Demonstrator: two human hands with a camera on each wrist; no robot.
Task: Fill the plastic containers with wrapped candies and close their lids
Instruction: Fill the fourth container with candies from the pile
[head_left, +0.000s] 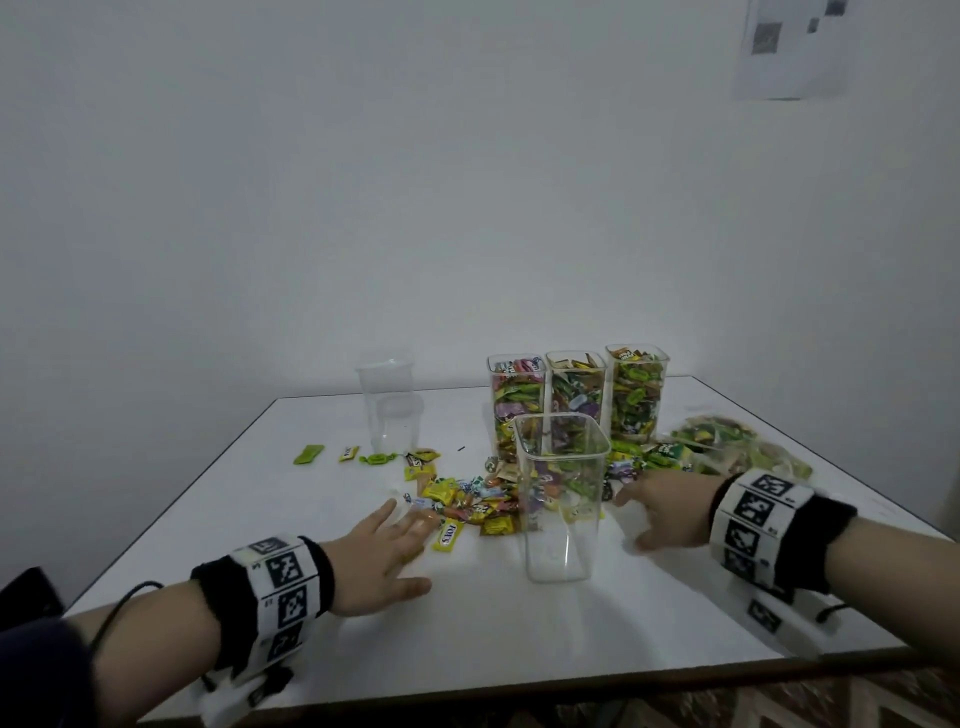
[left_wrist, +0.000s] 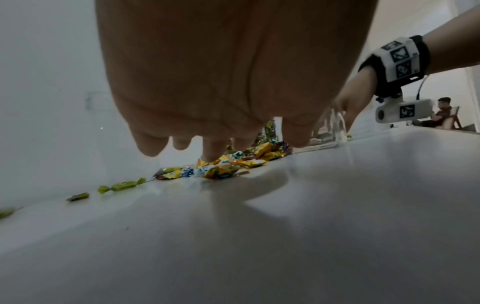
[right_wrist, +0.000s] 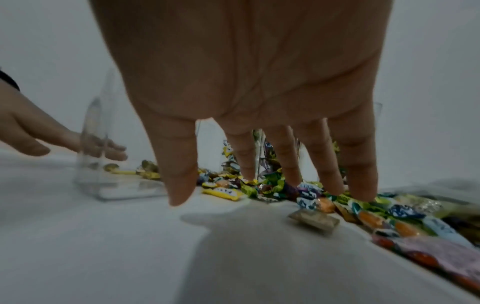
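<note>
**Both hands flat-out over the candy pile, nothing held**

Head: white table (head_left: 322, 613) with a dark edge, pushed against a plain white wall (head_left: 415, 182); paper sheet with dark squares (head_left: 789, 47) taped top right. Patterned floor shows below the near edge. Empty clear container (head_left: 563, 493) stands upright mid-table, no lid on it. Behind it three filled containers (head_left: 576, 400) in a row, tops open. Stacked clear cups (head_left: 389, 405) far left. Loose wrapped candies (head_left: 467, 501) scattered left of the empty container; bag of candies (head_left: 737, 447) at right. Left hand (head_left: 384, 556) has fingers straight, tips at the pile's edge. Right hand (head_left: 670, 512) is spread just right of the empty container, holding nothing.

Left wrist: left hand (left_wrist: 221, 72) palm down, fingers (left_wrist: 215, 152) extended; whether they touch the candies (left_wrist: 221, 168) I cannot tell. Glossy tabletop, blurred. Seated person (left_wrist: 441, 113) visible through an opening far right.

Right wrist: right hand (right_wrist: 246, 72) splayed, fingertips (right_wrist: 361, 191) at the candies (right_wrist: 311, 197), grasping nothing. Empty container (right_wrist: 103, 154) to the left, the other hand beyond it.
</note>
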